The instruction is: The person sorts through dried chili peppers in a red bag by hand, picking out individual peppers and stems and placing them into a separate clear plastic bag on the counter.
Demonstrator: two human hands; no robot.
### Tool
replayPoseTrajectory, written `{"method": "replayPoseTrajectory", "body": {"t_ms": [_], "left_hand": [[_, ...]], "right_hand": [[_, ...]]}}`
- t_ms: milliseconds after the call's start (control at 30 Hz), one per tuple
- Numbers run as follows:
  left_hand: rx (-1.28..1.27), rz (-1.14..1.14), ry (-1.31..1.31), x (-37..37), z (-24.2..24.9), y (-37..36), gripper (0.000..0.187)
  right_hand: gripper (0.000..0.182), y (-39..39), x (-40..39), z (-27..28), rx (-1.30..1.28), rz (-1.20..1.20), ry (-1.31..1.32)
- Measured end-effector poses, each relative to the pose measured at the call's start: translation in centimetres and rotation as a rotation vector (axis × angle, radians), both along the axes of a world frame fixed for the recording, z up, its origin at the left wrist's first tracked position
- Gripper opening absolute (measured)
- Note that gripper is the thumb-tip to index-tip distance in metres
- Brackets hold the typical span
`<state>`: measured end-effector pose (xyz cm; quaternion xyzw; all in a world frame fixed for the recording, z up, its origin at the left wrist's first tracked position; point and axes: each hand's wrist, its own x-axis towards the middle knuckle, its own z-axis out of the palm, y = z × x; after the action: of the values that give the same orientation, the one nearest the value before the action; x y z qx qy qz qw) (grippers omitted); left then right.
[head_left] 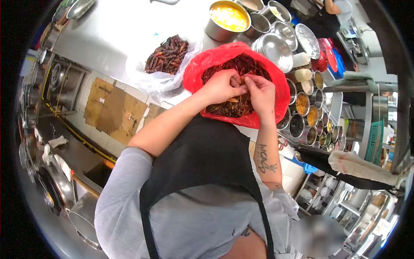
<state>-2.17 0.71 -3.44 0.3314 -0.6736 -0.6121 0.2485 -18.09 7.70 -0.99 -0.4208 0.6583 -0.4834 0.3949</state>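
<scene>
Both my hands are over a red plastic bag (282,93) whose rim is folded open. Inside lie many dried chilies (235,108), dark red with some paler brown bits. My left hand (222,87) and my right hand (261,94) meet above them, fingertips pinched together on a small orange-brown piece, apparently a dried chili; the fingers mostly cover it. Left of the red bag, a clear plastic bag (144,80) lies open with a heap of darker dried chilies (168,55) in it.
Behind the bags stands a pot (220,32) of yellow-orange liquid. Stacked metal bowls (274,49), squeeze bottles (300,59) and several ingredient tins (302,103) crowd the right side. Flattened cardboard (105,108) covers the floor at left. Another person (332,15) is at the top right.
</scene>
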Motion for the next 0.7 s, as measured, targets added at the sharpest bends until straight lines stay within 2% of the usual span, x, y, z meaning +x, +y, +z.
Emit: {"method": "replayPoseTrajectory", "body": {"t_ms": [100, 200, 233, 300, 367, 433, 500, 567, 667, 700], "left_hand": [[-0.064, -0.053, -0.04, 0.0, 0.5, -0.9, 0.022], [-0.101, -0.111, -0.047, 0.1, 0.3, -1.4, 0.024], [-0.114, -0.127, -0.046, 0.3, 0.3, -1.6, 0.024], [-0.044, -0.098, -0.01, 1.0, 0.1, -1.6, 0.024], [0.094, -0.105, 0.103, 1.0, 0.6, -1.5, 0.023], [0.195, -0.108, 0.163, 1.3, 1.2, -1.1, 0.022], [0.483, -0.137, 0.177, 1.7, 2.0, -0.8, 0.018], [0.618, -0.095, 0.26, 1.4, 0.7, -0.3, 0.016], [0.668, -0.009, 0.4, 1.0, 0.1, 0.0, 0.015], [0.639, 0.016, 0.39, 1.0, 0.3, 0.0, 0.015]], "right_hand": [[0.018, -0.2, 0.7, 0.6, 0.04, -0.105, 0.123], [0.017, 0.2, 0.2, 1.7, 0.118, -0.116, 0.011], [0.017, 0.3, 0.0, 1.1, 0.072, -0.125, 0.031], [0.017, 0.5, -0.6, -0.5, -0.026, -0.157, 0.075], [0.019, 0.8, -0.3, 0.4, -0.018, -0.142, 0.326], [0.019, 1.0, 0.1, 0.5, -0.076, -0.192, 0.167], [0.017, 0.8, 0.5, 0.8, -0.079, -0.249, 0.114], [0.015, 0.6, 1.4, 1.4, -0.142, -0.262, -0.085], [0.012, 0.6, 2.6, 0.5, -0.136, -0.194, -0.088], [0.012, 0.7, 2.9, 0.5, -0.126, -0.201, -0.011]]}}
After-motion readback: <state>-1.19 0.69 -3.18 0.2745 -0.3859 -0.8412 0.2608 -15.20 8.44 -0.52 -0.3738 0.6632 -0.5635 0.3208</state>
